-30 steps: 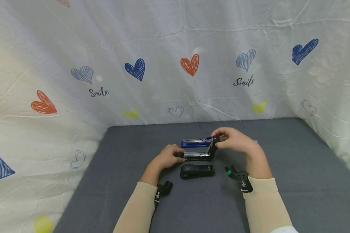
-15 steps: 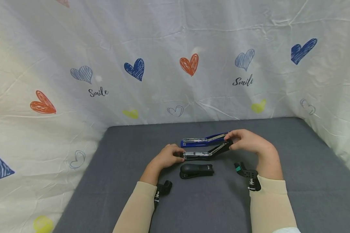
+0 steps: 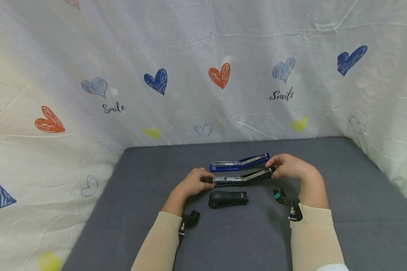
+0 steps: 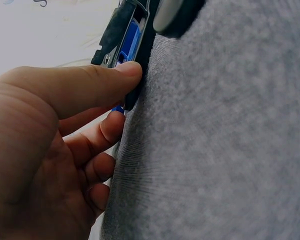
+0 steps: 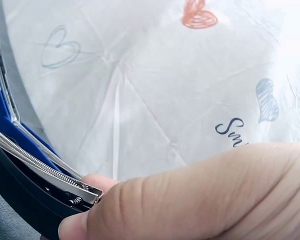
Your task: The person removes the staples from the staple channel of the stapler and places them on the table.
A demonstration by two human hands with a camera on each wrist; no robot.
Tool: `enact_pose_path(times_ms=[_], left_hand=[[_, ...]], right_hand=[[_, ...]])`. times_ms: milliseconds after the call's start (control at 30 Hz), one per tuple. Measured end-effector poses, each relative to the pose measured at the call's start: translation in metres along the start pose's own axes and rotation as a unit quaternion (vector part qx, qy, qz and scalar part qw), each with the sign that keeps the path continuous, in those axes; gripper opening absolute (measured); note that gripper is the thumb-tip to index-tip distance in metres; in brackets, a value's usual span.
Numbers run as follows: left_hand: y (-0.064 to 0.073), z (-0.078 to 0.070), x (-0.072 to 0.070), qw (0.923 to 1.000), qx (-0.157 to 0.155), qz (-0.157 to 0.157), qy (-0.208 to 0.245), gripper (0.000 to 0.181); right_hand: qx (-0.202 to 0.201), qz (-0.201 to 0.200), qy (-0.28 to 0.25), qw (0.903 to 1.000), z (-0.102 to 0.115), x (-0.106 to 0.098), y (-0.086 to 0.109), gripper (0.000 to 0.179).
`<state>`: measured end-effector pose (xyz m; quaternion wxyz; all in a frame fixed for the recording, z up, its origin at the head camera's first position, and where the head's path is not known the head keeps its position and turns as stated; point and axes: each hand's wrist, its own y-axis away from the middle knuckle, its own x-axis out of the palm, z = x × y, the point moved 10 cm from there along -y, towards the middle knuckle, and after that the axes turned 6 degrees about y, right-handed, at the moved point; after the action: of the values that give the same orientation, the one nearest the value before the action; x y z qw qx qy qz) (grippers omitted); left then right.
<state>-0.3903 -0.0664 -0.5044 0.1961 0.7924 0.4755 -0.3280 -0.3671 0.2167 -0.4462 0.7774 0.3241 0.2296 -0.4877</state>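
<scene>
Head view: I'm watching the left hand (image 3: 196, 181) and right hand (image 3: 289, 166) pinching opposite ends of an opened black stapler (image 3: 228, 181) toward the far edge of the tabletop (image 3: 162, 162); too much downward push could be overbending it.

Bldg type unclear; looks like a makeshift rec. setup: grey cloth-topped table (image 3: 230, 241), white heart-print "Smile" sheet (image 3: 190, 45) behind & both sides, wrist cams (image 3: 191, 218).

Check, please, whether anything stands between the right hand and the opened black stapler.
Nothing visible: the right hand holds the opened black stapler by one end. The blue stapler lies beyond, the closed stapler nearer.
</scene>
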Motion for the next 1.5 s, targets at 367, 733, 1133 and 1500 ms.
enact_pose_path(times_ms=[367,733,1133,1500], left_hand=[[0.0,0.001,0.001,1.0,0.007,0.002,0.004,0.031],[0.0,-0.002,0.001,0.9998,0.019,0.002,0.001,0.03],[0.0,-0.004,0.0,0.9998,0.019,0.004,0.003,0.03],[0.001,-0.004,-0.001,0.9999,0.01,0.006,0.003,0.03]], right_hand=[[-0.003,-0.008,0.001,1.0,0.005,-0.002,0.002,0.04],[-0.05,-0.073,-0.001,0.996,0.024,-0.015,0.006,0.037],[-0.076,-0.122,-0.011,0.9896,0.044,-0.012,-0.005,0.033],[-0.082,-0.035,-0.057,0.9944,0.059,0.022,-0.02,0.031]])
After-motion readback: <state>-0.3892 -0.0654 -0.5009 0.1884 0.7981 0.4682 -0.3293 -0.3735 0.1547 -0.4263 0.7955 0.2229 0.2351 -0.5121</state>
